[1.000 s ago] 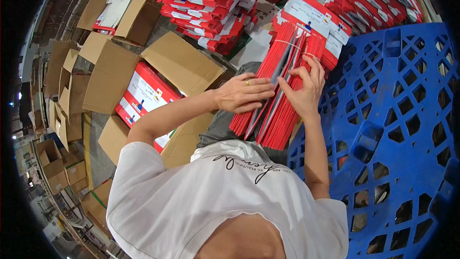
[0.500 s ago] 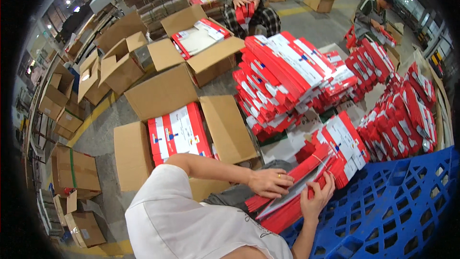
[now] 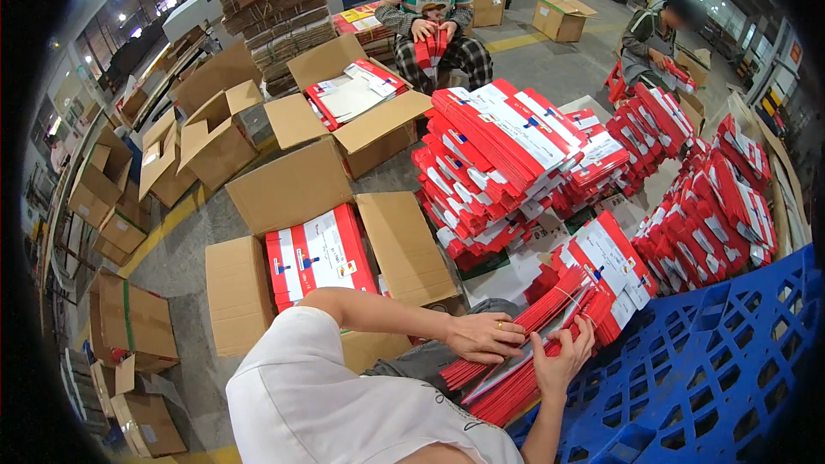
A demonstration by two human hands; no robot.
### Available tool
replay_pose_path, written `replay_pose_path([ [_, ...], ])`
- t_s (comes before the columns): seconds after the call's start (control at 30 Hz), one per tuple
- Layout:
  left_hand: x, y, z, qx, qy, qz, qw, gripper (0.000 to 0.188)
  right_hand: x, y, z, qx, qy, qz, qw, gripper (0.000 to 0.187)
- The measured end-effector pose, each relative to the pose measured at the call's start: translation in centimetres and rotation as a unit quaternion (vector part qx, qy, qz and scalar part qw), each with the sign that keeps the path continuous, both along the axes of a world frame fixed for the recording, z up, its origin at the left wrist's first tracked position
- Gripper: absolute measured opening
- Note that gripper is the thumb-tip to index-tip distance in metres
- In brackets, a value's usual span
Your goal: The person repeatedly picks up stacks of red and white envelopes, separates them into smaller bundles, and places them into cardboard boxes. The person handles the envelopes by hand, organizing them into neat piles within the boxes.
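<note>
A thick bundle of flat, folded red-and-white cartons [image 3: 507, 382] lies tilted in front of me, with a thin pale band [image 3: 563, 293] round its upper part. The bundle is parted along its red edges, and a pale carton face shows in the gap. My left hand [image 3: 485, 337], a ring on one finger, rests over the left part with bent fingers gripping the edges. On the other side of the gap, my right hand [image 3: 563, 361] has its fingers curled over the right part. More of the same cartons [image 3: 606, 266] lie face up just beyond the bundle.
Tall stacks of flat cartons [image 3: 507, 146] stand ahead, with more stacks [image 3: 709, 215] at right. A blue plastic pallet [image 3: 687, 361] is at my right. Open cardboard boxes [image 3: 249, 189] stand left, one holding cartons [image 3: 318, 249]. Two other people [image 3: 434, 17] sit handling red cartons.
The whole view has tipped slightly, so the surroundings sit a little lower in the far part. Both hands stay on the bundle in nearly the same place.
</note>
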State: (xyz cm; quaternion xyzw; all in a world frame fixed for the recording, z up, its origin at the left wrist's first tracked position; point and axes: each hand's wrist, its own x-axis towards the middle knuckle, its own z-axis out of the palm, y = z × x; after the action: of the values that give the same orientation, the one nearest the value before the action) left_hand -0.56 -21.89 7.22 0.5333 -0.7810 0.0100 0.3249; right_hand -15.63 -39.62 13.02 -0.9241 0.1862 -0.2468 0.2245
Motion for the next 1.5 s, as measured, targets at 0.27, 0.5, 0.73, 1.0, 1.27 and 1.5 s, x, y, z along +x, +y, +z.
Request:
replay_pose_path([
  [0.27,0.1,0.1,0.4,0.02,-0.019,-0.013,1.0,0.049,-0.6,-0.2,0.5,0.011,0.005,0.003,1.0,0.029],
  [0.5,0.3,0.2,0.5,0.021,-0.023,-0.013,0.999,0.048,-0.5,-0.3,0.5,0.008,0.004,0.01,1.0,0.027],
  [0.73,0.2,0.0,0.4,-0.001,-0.014,-0.014,1.0,0.049,-0.7,-0.5,0.2,0.017,0.003,0.006,1.0,0.027],
  [1.0,-0.1,0.1,0.4,0.01,-0.026,-0.007,1.0,0.048,-0.9,-0.5,0.1,0.012,0.001,0.01,1.0,0.026],
  [1.27,0.2,0.1,0.7,0.034,-0.037,-0.013,0.999,0.048,-1.0,-0.5,-0.1,-0.002,-0.003,-0.001,1.0,0.027],
  [1.5,0.0,-0.1,0.6,0.027,-0.04,-0.009,0.999,0.048,-1.2,-0.4,-0.2,-0.006,-0.006,-0.005,1.0,0.027],
])
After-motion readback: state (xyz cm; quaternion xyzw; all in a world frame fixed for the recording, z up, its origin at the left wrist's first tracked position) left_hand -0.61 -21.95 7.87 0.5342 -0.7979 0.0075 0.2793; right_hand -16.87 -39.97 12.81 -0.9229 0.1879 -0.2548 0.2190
